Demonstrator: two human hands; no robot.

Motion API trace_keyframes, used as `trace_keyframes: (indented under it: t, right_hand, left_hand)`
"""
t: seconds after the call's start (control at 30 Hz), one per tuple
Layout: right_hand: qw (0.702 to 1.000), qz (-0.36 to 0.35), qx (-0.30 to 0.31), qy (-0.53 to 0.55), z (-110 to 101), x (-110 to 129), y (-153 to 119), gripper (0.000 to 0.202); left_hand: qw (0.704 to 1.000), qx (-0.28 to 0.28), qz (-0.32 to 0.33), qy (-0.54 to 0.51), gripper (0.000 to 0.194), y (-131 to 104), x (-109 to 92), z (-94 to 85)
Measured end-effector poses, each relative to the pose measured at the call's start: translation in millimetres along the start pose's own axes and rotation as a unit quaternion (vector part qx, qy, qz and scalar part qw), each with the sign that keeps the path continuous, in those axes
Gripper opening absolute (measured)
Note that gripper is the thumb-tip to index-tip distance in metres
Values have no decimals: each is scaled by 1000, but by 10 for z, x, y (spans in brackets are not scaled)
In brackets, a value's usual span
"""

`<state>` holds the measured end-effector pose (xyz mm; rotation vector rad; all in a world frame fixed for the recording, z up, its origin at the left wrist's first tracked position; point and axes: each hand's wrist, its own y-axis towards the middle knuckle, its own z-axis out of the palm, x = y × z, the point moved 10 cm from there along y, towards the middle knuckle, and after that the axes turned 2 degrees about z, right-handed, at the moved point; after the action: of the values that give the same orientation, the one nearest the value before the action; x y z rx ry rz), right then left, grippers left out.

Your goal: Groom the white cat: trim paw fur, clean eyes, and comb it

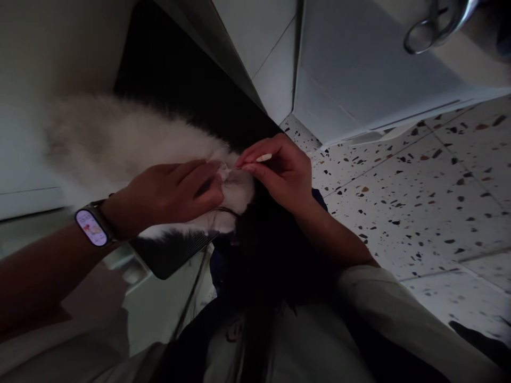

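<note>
A fluffy white animal [128, 138] lies along a black ribbed-edged table [179, 80], its head end toward me; whether it is a cat or a dog I cannot tell. My left hand [175, 189] is closed at the head, its thumb and fingers pinching a pinkish ear [225, 171]. On the other side of the ear, my right hand [283, 165] pinches a thin cotton swab, one white tip [264, 157] showing above the fingers. The swab's other end points toward the ear and is hard to make out in the dim light.
At the top right, metal scissors [421, 40] rest on a pale surface above a white cabinet [339, 69]. Speckled terrazzo floor [399, 191] spreads out on the right. A greenish surface with a pale container [131, 271] is at the lower left.
</note>
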<state>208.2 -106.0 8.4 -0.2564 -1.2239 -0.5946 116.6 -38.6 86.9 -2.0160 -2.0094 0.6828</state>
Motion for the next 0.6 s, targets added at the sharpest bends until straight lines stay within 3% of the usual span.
trace_keyframes:
  t: [0.1,0.23,0.4,0.6]
  right_hand:
    - [998,23,28,-42,23,-50,18,14]
    - [998,5,26,-55,58,-25,27,13]
    - [989,2,70,-129,207,-30,71,15]
    - [983,-55,121,-130,305,67,109,15]
  left_hand:
    - [999,-29,19,42,23,-41,-55,-21]
    - [976,-72,133,157,24,-71,-297,-66]
    - [918,-207,246,234,7,-183,-544,-192]
    - [903,-235,270,239,12,-179,-606,-200]
